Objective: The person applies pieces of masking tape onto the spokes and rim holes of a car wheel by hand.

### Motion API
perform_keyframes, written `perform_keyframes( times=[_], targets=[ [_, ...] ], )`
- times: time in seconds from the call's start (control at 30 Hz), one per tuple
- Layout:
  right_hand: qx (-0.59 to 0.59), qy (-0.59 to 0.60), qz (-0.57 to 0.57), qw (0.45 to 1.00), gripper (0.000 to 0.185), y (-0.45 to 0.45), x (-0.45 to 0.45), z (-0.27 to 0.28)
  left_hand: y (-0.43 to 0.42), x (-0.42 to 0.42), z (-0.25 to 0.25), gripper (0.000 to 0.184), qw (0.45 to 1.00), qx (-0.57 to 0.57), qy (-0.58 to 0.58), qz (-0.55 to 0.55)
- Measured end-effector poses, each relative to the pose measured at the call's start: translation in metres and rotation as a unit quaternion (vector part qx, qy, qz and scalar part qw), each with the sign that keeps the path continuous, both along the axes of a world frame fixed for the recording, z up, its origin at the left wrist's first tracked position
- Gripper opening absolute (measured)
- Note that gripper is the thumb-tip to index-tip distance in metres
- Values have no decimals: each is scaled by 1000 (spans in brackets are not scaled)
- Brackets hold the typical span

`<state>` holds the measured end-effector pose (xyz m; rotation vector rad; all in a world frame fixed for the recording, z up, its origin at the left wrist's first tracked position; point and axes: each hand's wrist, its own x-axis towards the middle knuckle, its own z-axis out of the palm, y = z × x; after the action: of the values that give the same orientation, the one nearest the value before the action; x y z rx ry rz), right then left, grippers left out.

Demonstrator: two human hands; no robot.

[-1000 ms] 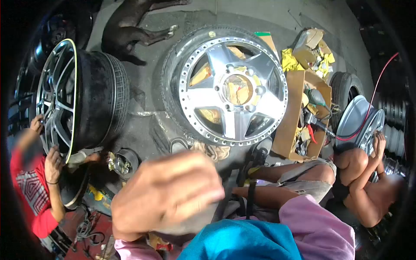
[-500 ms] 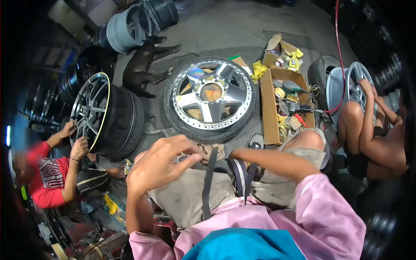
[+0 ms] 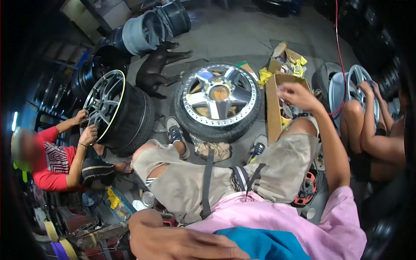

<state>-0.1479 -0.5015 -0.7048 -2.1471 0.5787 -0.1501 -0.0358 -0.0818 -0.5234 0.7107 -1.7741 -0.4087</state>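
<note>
A chrome five-spoke wheel rim [image 3: 239, 96] lies face up inside a black tire [image 3: 184, 115] on the floor in front of me. My right hand [image 3: 299, 96] is over the open cardboard box [image 3: 273, 110] to the right of that wheel. Its fingers are bent and slightly apart, and I see nothing held in them. Tools and scraps inside the box are partly hidden by this hand. My left hand [image 3: 186, 242] is low at my chest, beside the blue cloth [image 3: 264, 242], its fingers stretched out and partly cut off by the lower edge.
At left, a person in red [image 3: 54, 160] handles a spoked wheel [image 3: 104, 104]. Another person [image 3: 368, 125] at right has hands on a silver rim [image 3: 357, 78]. A black dog [image 3: 154, 71] lies behind the tire. A red hose [image 3: 340, 52] hangs at right; a crumpled cloth [image 3: 214, 151] lies between my feet.
My right hand has moved from above my lap out to the cardboard box. My left hand has dropped from above my knee to my chest. The view has shifted slightly.
</note>
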Motion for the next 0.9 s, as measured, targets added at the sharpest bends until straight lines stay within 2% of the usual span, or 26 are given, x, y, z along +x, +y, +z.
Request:
perform_keyframes(
  times=[0.1,0.13,0.17,0.2,0.3,0.43,0.53,0.63,0.67,0.77,0.8,0.83,0.87,0.9],
  targets=[
    [71,41,-21,996,29,10,-20,-42,0,19,6,12,997,-48,37,42],
    [65,102,-31,992,29,15,-20,-34,-4,26,-5,9,995,-67,70,4],
    [62,166,-42,983,29,20,-19,-26,-7,40,0,5,996,-33,67,-49],
    [46,128,-27,990,30,20,-18,-27,-10,54,6,6,993,3,65,-100],
    [31,96,-37,994,29,17,-10,-30,-11,73,-6,8,988,32,98,-117],
    [49,173,-30,983,29,19,7,-25,-12,81,-26,7,980,45,172,-91],
    [37,162,-26,986,28,16,8,-30,-17,83,-39,9,977,-12,207,-47],
    [40,186,-25,981,28,29,20,-14,-6,92,-43,9,977,85,165,-105],
    [29,188,-24,982,28,23,14,-19,1,89,-47,8,974,101,188,-82],
    [41,214,8,976,26,21,15,-21,37,127,-56,38,970,218,103,24],
    [65,223,5,973,25,22,18,-19,44,148,-57,40,986,144,44,73],
    [88,232,1,969,25,21,17,-21,64,163,-55,33,968,186,4,169],
    [73,224,29,972,24,13,14,-31,83,166,-63,23,921,216,52,321],
    [56,214,51,974,24,4,12,-38,101,170,-70,14,850,252,118,447]
  ],
)
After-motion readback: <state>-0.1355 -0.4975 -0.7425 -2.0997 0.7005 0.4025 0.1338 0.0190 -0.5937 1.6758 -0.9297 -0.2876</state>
